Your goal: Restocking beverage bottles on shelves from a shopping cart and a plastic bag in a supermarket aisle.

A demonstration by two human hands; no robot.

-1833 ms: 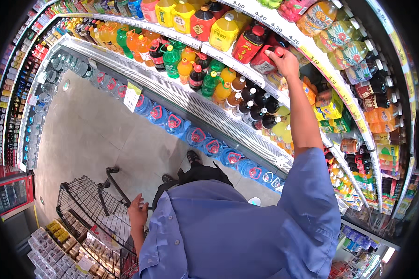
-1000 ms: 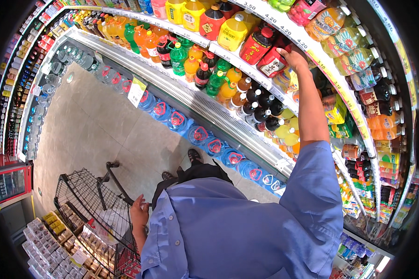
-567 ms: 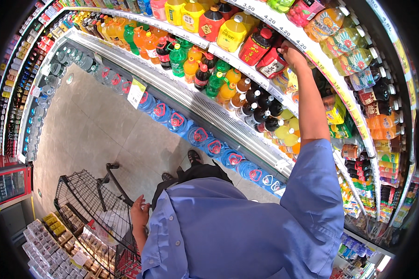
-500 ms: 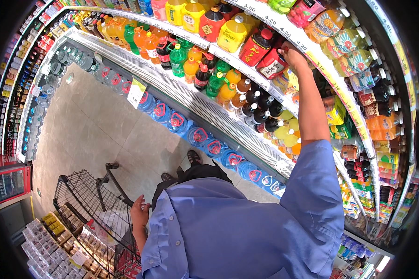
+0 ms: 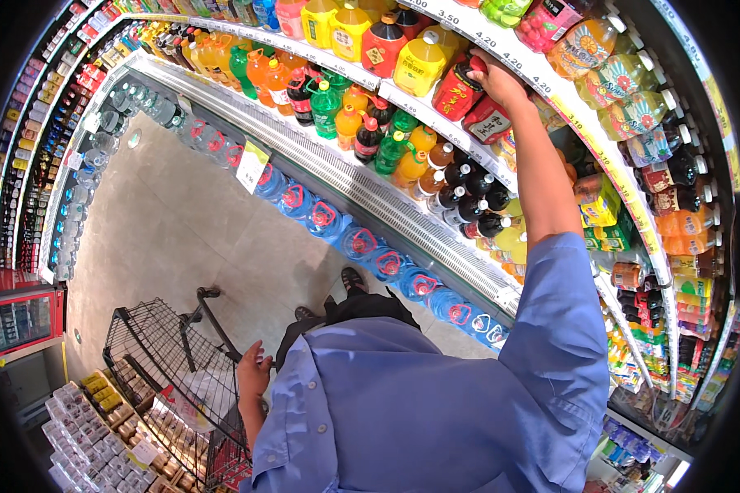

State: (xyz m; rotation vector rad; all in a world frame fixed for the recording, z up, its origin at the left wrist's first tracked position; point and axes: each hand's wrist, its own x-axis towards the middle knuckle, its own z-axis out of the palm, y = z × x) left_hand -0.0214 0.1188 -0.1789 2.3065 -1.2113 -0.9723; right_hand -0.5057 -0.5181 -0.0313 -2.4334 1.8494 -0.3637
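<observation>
Red plastic gleams on the large squarish drink bottle [image 5: 455, 93] that stands just behind the front edge of the white cooler shelf [image 5: 432, 121], where the shopper's right hand [image 5: 490, 76] bends over its top. Thumb and fingers are curled part-way at the cap, so close that they seem to touch it, though from where I stand I cannot tell whether they have a firm hold. To the left along that same edge is a bright yellow bottle with a white cap [image 5: 420, 66]; to the right, beneath the forearm, comes a darker red bottle with a pale-lettered label [image 5: 487, 121]. Below the shelf's edge sit dark soda bottles with white caps [image 5: 448, 197], then a white slotted grille [image 5: 370, 185], and along the cooler's foot a row of big blue water bottles with looped red handles [image 5: 358, 241]. Down by the hip, the left hand [image 5: 253, 374] hangs half open with fingers loosely bent, holding nothing I can see, just beside the black wire shopping cart [image 5: 144, 337] on the grey tiled floor [image 5: 181, 222].
</observation>
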